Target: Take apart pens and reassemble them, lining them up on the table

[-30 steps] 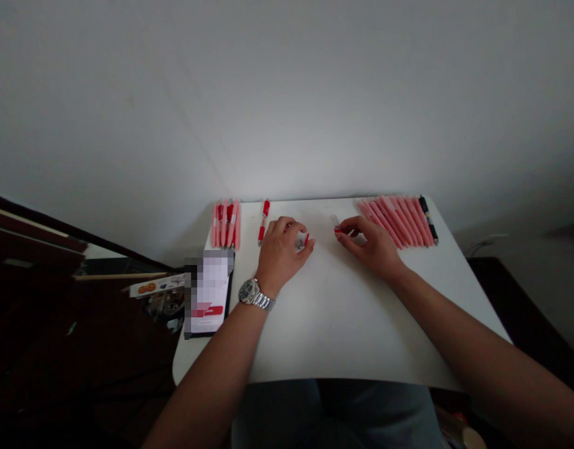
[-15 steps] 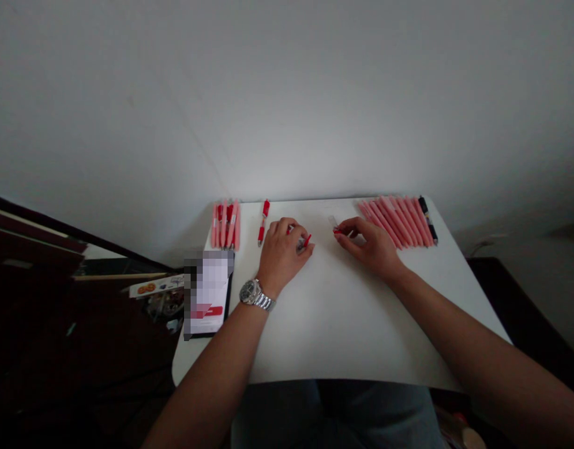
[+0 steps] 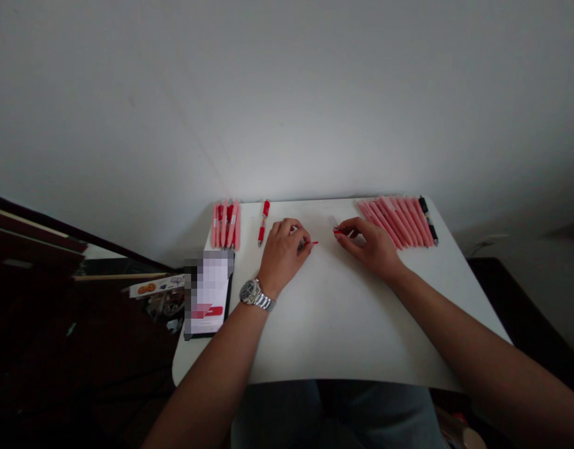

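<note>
Above the middle of the white table (image 3: pixel 334 318), my left hand (image 3: pixel 283 252), with a metal wristwatch on its wrist, is closed on a thin red pen part (image 3: pixel 314 242). Its tip sticks out to the right past the thumb; the rest is mostly covered by the fingers. My right hand (image 3: pixel 371 246) pinches a clear pen barrel piece (image 3: pixel 332 221) with red at its lower end, between thumb and forefinger. A gap separates the two parts. Left of my left hand lies a red pen (image 3: pixel 263 222) with a clear middle.
Several pink and red pens (image 3: pixel 225 224) lie at the back left. A row of pink wrapped pens (image 3: pixel 397 221) lies at the back right, beside a black pen (image 3: pixel 428 220). A phone (image 3: pixel 209 293) rests at the left edge. A wall (image 3: pixel 287 112) stands behind the table.
In my left hand the red part has turned from slanting upward to nearly level, pointing right. My right hand and its barrel piece have stayed in place.
</note>
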The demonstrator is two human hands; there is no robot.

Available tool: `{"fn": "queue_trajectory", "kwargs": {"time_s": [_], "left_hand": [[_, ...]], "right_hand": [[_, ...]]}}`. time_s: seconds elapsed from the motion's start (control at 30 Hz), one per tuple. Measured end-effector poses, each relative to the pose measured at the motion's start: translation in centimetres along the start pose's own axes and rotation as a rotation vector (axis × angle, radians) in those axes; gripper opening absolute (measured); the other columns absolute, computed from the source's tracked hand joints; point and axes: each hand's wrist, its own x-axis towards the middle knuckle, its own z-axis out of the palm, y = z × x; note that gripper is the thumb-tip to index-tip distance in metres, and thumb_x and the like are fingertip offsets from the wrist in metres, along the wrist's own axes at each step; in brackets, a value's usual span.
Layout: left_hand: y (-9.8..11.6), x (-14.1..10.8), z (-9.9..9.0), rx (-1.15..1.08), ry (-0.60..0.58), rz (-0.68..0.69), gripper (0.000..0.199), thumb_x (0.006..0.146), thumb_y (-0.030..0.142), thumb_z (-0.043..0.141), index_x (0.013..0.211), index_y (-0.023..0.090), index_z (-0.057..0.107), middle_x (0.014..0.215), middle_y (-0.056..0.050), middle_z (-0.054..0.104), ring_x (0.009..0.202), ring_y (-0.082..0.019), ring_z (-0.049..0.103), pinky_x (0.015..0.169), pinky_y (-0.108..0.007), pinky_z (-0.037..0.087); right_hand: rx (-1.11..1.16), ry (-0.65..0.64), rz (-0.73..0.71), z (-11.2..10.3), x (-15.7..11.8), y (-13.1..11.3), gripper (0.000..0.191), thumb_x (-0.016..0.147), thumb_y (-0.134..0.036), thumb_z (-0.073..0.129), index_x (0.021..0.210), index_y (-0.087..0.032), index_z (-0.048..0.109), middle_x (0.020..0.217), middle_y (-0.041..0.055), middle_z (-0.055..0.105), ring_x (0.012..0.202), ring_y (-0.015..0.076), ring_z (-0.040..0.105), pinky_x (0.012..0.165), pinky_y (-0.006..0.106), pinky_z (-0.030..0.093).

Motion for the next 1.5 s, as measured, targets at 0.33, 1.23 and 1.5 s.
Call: {"fn": "queue_trajectory", "kwargs": {"time_s": [0.33,1.23,1.5], "left_hand": [[0.23,0.29,-0.57,-0.057,0.069,-0.019,0.003,0.094,0.021,0.065,0.096,0.022,0.065,0.107,-0.005,0.063,0.102,-0.023,0.056,0.094,-0.039,0.046],[-0.06,0.39,-0.40,-0.402,0.189,-0.085,0.011,0.101,0.030,0.055,0.102,0.021,0.063,0.097,-0.004,0.067,0.088,-0.015,0.065,0.083,-0.030,0.054],[0.18,0.40,-0.52,-0.388,0.159,-0.049,0.010,0.100,0.025,0.058,0.102,0.020,0.066,0.097,-0.003,0.067,0.085,-0.013,0.064,0.081,-0.027,0.053]], "right_hand": [[-0.016,-0.008,0.002,0.05,-0.12,0.30,0.019,0.094,-0.040,0.063,0.098,-0.021,0.065,0.085,0.0053,0.072,0.074,0.0191,0.068,0.069,0.033,0.057],[-0.032,-0.076,-0.072,-0.05,-0.07,0.19,0.021,0.098,-0.041,0.059,0.100,-0.022,0.068,0.090,0.0068,0.069,0.079,0.0194,0.065,0.072,0.034,0.057],[-0.024,-0.088,-0.094,-0.08,-0.09,0.17,0.019,0.098,-0.038,0.061,0.100,-0.021,0.068,0.090,0.0066,0.068,0.077,0.0183,0.065,0.070,0.033,0.056]]}}
